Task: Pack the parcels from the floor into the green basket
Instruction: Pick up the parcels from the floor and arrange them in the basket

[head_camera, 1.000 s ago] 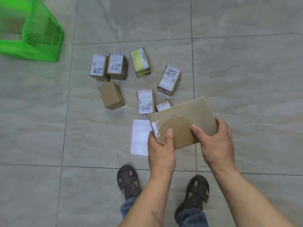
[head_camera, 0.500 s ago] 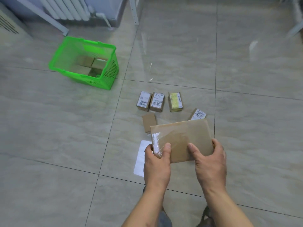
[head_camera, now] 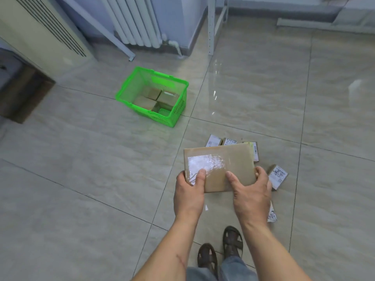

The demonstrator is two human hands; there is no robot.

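I hold a flat brown parcel with a taped white label in front of me, above the floor. My left hand grips its near left corner, thumb on the label. My right hand grips its near right edge. The green basket stands on the floor ahead and to the left, with several brown parcels inside. Small labelled parcels lie on the floor beyond and right of the held one: one at the left, one with a yellow label, one beside my right hand. Others are partly hidden.
A white radiator and a slanted metal bar stand behind the basket. A beige cabinet is at the far left, a white metal rack leg at the back. My sandalled feet are on the tiled floor.
My view has swung up and left, so the basket now lies nearer the middle. Both hands keep hold of the flat parcel, which now shows its taped label face-up.
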